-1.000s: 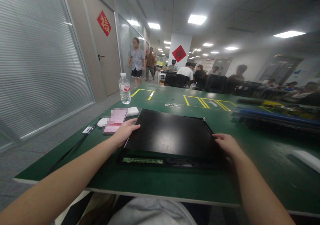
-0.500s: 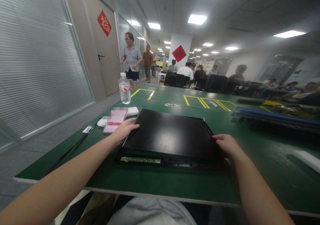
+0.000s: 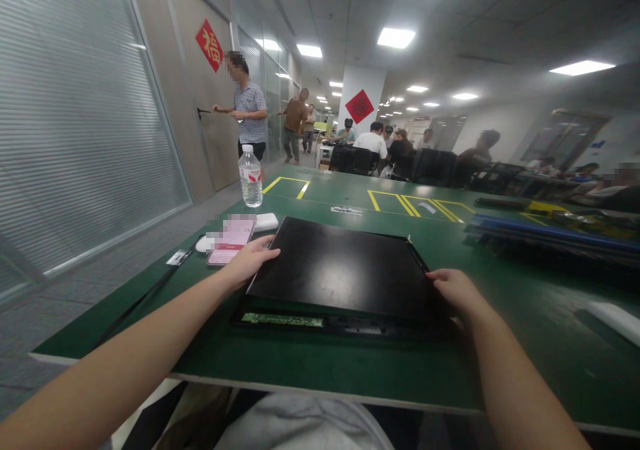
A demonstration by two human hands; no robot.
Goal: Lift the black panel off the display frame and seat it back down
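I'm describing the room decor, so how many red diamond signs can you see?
2. One red diamond sign hangs on the door at left; the other is on the white pillar farther back. Others may be hidden down the corridor.

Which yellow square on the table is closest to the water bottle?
The lone yellow square on the left, just right of the water bottle. The other yellow squares sit together farther right, beyond the black panel.

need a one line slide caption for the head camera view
Left hand and right hand hold opposite edges of a black panel on a green table.
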